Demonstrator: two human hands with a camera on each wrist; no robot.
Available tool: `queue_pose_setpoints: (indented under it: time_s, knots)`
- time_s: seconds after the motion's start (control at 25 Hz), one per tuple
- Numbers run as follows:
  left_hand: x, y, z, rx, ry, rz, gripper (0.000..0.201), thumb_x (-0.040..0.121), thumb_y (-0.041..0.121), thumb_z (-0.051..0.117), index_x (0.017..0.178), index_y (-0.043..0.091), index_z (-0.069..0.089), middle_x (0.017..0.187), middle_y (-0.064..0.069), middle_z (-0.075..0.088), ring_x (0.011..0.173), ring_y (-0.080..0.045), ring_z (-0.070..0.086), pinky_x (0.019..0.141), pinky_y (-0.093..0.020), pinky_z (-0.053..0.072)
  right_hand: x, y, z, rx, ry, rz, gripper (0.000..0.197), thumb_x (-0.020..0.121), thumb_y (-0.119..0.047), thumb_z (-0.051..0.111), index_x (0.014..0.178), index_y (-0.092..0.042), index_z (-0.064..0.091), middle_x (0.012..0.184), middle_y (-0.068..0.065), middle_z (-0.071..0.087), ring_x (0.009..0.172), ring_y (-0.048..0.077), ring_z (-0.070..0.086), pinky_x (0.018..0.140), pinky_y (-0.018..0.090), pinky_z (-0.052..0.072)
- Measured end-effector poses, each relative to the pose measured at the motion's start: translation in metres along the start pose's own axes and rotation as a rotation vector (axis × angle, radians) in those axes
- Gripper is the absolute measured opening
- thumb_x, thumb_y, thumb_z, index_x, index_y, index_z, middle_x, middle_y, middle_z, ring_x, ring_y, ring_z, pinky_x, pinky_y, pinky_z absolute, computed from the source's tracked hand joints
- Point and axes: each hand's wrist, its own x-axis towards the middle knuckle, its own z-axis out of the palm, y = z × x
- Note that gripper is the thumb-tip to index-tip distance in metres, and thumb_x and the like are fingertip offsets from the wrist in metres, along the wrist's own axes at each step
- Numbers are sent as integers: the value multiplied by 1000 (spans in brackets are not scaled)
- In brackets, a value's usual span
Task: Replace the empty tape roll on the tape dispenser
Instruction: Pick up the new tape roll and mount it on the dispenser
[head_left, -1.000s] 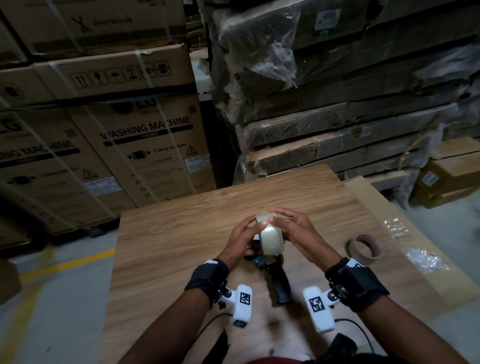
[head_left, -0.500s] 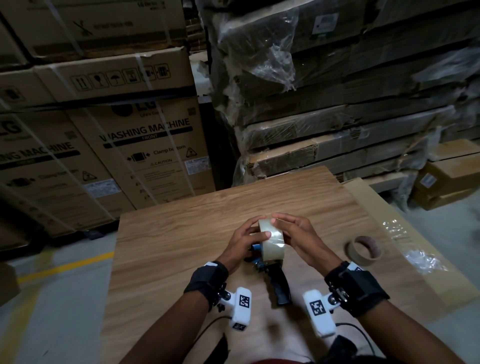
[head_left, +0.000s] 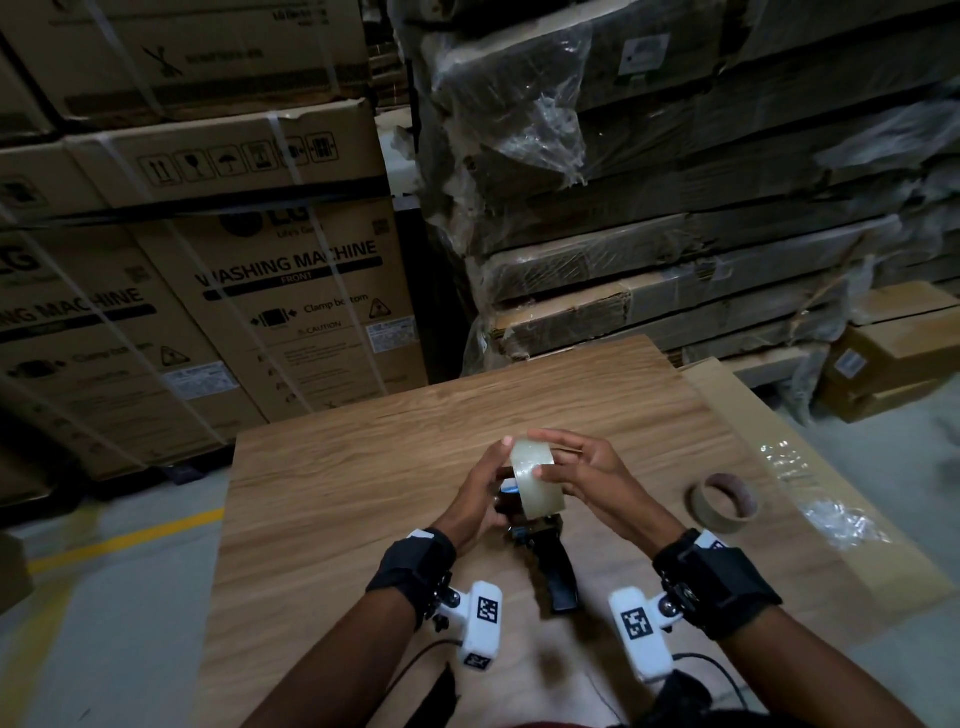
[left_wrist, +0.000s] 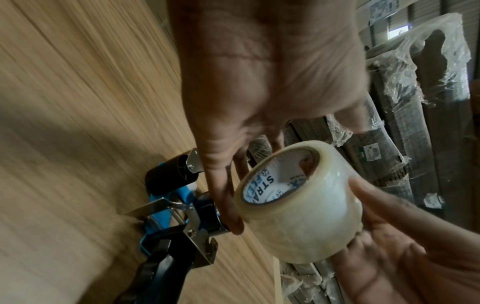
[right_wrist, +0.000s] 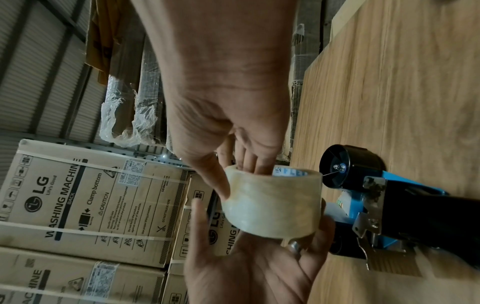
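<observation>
A full roll of clear tape (head_left: 535, 483) is held over the middle of the wooden table (head_left: 363, 493) by both hands. My left hand (head_left: 485, 480) cups its left side with the fingertips over the top. My right hand (head_left: 584, 467) grips it from the right, thumb on the band and fingers inside the core (right_wrist: 255, 168). The blue and black tape dispenser (head_left: 556, 566) lies on the table just below and beside the roll (left_wrist: 306, 216), handle toward me. Its frame (left_wrist: 176, 197) carries no roll. The empty brown core (head_left: 723, 501) lies to the right.
Stacked washing machine cartons (head_left: 291, 291) stand behind the table on the left, and plastic-wrapped flat cartons (head_left: 649, 234) on the right. A cardboard sheet with crumpled clear wrap (head_left: 831, 514) runs along the table's right edge. Grey floor (head_left: 104, 597) lies to the left.
Both hands have turned the tape roll a little and brought it slightly lower toward the dispenser. The right thumb now lies on the band. The dispenser and empty core have not moved.
</observation>
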Motion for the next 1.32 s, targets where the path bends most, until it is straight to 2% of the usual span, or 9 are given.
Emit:
queue_pose_setpoints:
  time_s: [0.12,0.2,0.36,0.48,0.68,0.84,0.88,1.04,1.32]
  knots:
    - [-4,-6,-1,89,-52,139,76,75,6,85,139,31,51,129,-14,63,103,-23,68,71,-37,62,1,-1,2,1,148,0,38,80,-8,80,115,-22,72,103,18,78,85,28,75,75,42,56]
    - [-3,-12,0,157,-19,204,91,65,-5,89,137,33,50,132,-16,60,101,-19,69,66,-32,60,1,2,3,32,208,8,41,79,-10,83,116,-21,68,97,20,77,75,25,74,65,34,57]
    - [0,-20,-2,283,-16,369,94,56,-5,94,129,31,47,126,-22,59,93,-12,70,74,-28,59,-2,8,9,70,283,23,45,78,-7,83,116,-19,61,87,14,76,65,19,72,54,28,54]
    - [1,-23,-1,304,-30,392,94,53,1,96,126,33,46,125,-22,57,96,-21,70,78,-41,63,0,14,11,44,376,27,36,76,-15,86,102,-20,61,82,14,74,60,20,68,52,27,51]
    - [2,-25,3,434,-110,462,95,53,8,98,130,29,48,129,-7,57,109,-30,68,84,-49,62,5,24,16,-47,540,69,42,77,-54,78,86,-16,62,82,8,73,69,19,69,60,31,54]
    - [7,-21,-1,308,-3,347,90,54,14,96,131,18,49,122,-7,63,103,-13,65,80,-25,57,3,10,1,92,281,163,38,97,-47,56,103,-12,70,95,14,77,83,26,71,72,36,54]
    - [9,-20,-4,253,15,319,84,56,20,94,128,13,53,117,-7,66,98,-14,66,79,-25,58,2,9,-2,80,204,170,28,90,-35,62,107,-15,72,101,16,75,86,28,68,77,38,52]
    - [14,-5,-12,339,69,371,39,77,18,87,110,6,73,105,-4,75,91,-13,71,78,-24,56,-4,8,-7,-97,72,106,53,62,-7,63,112,-22,71,108,13,77,94,19,68,83,34,48]
    - [23,9,-14,681,36,405,17,75,13,84,90,12,76,78,6,74,71,-5,64,74,-24,53,5,22,-10,-224,32,108,74,56,-6,70,129,-11,66,109,5,79,106,17,71,91,30,51]
